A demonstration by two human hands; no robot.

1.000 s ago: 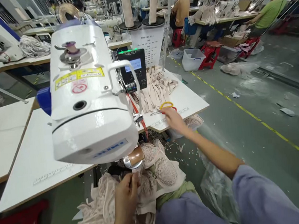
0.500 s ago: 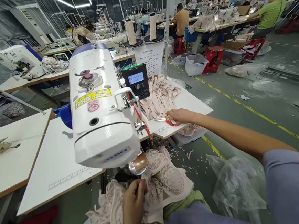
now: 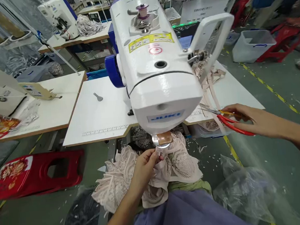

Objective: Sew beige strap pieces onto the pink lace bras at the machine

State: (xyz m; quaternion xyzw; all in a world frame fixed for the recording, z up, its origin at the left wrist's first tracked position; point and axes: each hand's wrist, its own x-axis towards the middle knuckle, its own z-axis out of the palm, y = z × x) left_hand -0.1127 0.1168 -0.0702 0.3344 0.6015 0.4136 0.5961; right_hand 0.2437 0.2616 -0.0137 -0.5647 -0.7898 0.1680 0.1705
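Note:
My left hand (image 3: 145, 166) pinches pale pink lace fabric (image 3: 119, 182) just under the head of a white sewing machine (image 3: 152, 60), close to its copper-coloured foot (image 3: 161, 139). More lace lies heaped over my lap. To the right, my right hand (image 3: 253, 120) is closed on red and yellow scissors (image 3: 228, 122), held in the air off the edge of the white table (image 3: 100, 111), blades pointing left toward the machine. Beige straps (image 3: 211, 81) lie on the table behind the machine.
A red plastic stool (image 3: 35, 173) lies on its side on the floor at left. A second white table (image 3: 48, 106) with a snack packet (image 3: 0, 122) stands left. Clear plastic bags (image 3: 249, 188) sit on the floor at right, and a white bin (image 3: 252, 43) farther back.
My right hand has lifted the scissors off the table and drawn them back toward me. The view has swung left and down, closer to the machine. My left hand stays on the lace.

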